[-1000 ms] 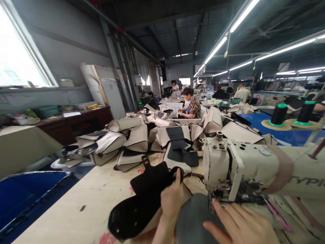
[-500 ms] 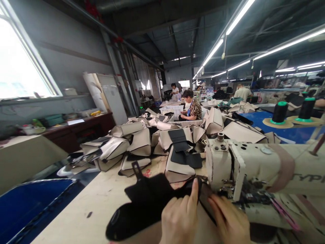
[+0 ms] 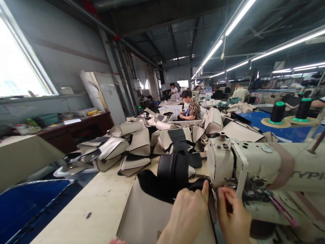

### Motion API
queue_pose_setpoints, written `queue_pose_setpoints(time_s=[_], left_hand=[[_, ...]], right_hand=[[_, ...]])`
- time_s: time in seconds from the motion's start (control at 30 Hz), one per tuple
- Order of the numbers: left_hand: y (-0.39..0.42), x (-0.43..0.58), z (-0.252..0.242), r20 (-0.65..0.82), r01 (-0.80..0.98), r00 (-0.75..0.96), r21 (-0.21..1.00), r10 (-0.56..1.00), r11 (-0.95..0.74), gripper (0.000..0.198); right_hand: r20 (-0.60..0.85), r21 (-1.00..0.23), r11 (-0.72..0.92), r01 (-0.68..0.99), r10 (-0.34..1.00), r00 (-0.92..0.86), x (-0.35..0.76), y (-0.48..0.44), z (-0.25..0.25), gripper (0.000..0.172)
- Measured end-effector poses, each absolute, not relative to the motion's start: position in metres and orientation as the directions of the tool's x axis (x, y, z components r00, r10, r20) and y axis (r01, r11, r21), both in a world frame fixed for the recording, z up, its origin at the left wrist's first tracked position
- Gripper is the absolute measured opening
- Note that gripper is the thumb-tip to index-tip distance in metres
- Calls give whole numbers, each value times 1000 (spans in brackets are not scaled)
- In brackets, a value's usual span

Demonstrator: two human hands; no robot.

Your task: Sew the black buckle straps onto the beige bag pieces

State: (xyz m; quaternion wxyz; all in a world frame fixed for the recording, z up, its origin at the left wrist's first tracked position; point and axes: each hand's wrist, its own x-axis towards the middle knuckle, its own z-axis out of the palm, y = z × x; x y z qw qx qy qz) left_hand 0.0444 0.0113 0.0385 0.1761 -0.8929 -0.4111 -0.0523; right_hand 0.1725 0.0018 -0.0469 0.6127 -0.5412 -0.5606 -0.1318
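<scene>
My left hand [image 3: 189, 213] is closed on the edge of a beige and black bag piece [image 3: 152, 210] that lies on the wooden table in front of me. Its black strap part [image 3: 175, 169] stands up behind my fingers. My right hand [image 3: 233, 217] pinches the same piece's black edge right beside the head of the cream sewing machine [image 3: 254, 162], under its needle area. Both hands sit close together at the bottom of the view.
A heap of beige bag parts [image 3: 137, 142] covers the far table. A blue bin [image 3: 30, 200] is at the left. Two black thread cones [image 3: 278, 113] stand at the right. A seated person [image 3: 190, 108] works farther back, others beyond.
The bag piece has been turned and pushed right toward the machine; its beige side now faces up and the black strap stands upright. Both hands moved up to the needle area.
</scene>
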Motion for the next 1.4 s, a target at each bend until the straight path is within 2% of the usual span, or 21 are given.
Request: queue_pose_setpoints(time_s=[0.1,0.17,0.23,0.33,0.43,0.53,0.6,0.7,0.8,0.97,1.1,1.2,1.4], left_hand=[[6,39,46,220,792,601,-39,768,-609,39],[0,29,53,162,774,578,203,800,-600,29],[-7,16,58,66,723,559,450,827,-524,29],[-21,-9,63,-49,629,482,714,875,-307,34],[-36,-35,65,-52,527,388,831,920,-175,33],[-56,-57,63,-28,481,327,865,945,-140,31],[-71,-68,59,-24,460,288,880,957,-116,32],[-89,-78,50,-7,448,180,891,984,-75,30],[-102,-80,43,27,479,64,876,998,-55,22],[-111,-79,40,68,555,1,830,998,-57,16],[-114,-78,40,85,578,5,813,996,-72,17],[-115,-77,37,101,591,-9,803,995,-76,16],[-120,-70,28,140,685,-115,728,983,-23,18]], right_hand=[[766,-578,435,691,580,276,174,-6,-54,16],[697,-651,401,645,652,298,178,-14,-59,18],[655,-668,381,640,709,262,183,-24,-61,21],[664,-577,480,661,747,37,187,-38,-55,28],[681,-503,618,604,714,-164,175,-44,-35,43],[632,-568,708,420,702,-329,153,-45,-12,60],[534,-686,675,270,720,-444,139,-44,-1,60],[336,-866,478,144,772,-540,127,-44,4,50],[194,-950,293,106,822,-535,121,-46,-1,41],[111,-992,126,-12,819,-563,117,-56,0,38],[28,-999,42,11,817,-576,117,-61,12,46],[-3,-998,29,48,822,-570,115,-62,15,46],[71,-997,83,1,854,-516,111,-64,8,30]])
